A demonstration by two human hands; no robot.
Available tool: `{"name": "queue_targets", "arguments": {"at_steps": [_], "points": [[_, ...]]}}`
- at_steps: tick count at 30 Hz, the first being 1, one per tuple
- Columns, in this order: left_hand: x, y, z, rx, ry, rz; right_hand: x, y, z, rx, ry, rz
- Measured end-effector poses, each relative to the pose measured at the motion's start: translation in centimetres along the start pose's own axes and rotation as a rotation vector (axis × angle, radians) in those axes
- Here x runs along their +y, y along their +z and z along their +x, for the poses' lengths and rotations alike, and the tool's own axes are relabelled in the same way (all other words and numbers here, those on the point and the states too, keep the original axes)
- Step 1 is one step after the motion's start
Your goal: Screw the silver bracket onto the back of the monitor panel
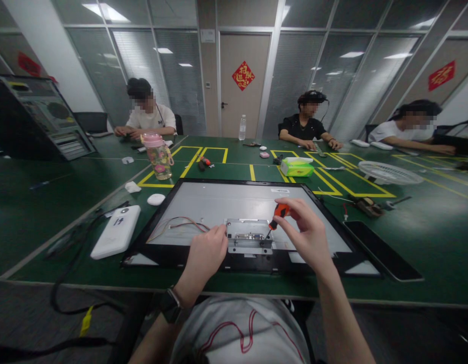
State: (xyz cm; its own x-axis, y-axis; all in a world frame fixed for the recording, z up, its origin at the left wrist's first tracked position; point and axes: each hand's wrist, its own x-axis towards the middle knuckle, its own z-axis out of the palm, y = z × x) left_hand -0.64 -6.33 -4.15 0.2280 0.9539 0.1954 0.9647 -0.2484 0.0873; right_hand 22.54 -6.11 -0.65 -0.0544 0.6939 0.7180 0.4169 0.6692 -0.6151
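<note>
An opened monitor panel [203, 202] lies face down on the green table, its grey metal back showing. A small metal port bracket [249, 236] sits near the panel's front edge. My right hand [308, 230] pinches an orange-handled screwdriver [280, 212], its tip down on the bracket's right side. My left hand [206, 253] is curled with its fingers pressed against the bracket's left end. Thin red and white wires [181, 223] run across the panel to the left of the bracket.
A white box [116, 231] and black cables lie left of the panel, a dark strip [381, 249] to its right. Farther off are a pink-lidded bottle [158, 155], a green tissue pack [296, 167], a white fan grille [389, 173], a computer case [40, 119]. Three people sit across the table.
</note>
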Motion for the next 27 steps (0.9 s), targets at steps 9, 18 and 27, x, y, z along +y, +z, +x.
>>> {"name": "queue_targets", "arguments": {"at_steps": [9, 18, 27], "points": [[-0.13, 0.37, -0.15, -0.006, 0.0, -0.006, 0.04, 0.09, -0.43, -0.01, -0.023, 0.082], [0.1, -0.09, -0.1, -0.018, -0.005, -0.012, -0.37, -0.02, -0.79, -0.062, 0.053, 0.185], [0.0, 0.04, -0.06, 0.001, 0.005, -0.009, 0.33, 0.41, -0.84, 0.093, 0.017, 0.051]]}}
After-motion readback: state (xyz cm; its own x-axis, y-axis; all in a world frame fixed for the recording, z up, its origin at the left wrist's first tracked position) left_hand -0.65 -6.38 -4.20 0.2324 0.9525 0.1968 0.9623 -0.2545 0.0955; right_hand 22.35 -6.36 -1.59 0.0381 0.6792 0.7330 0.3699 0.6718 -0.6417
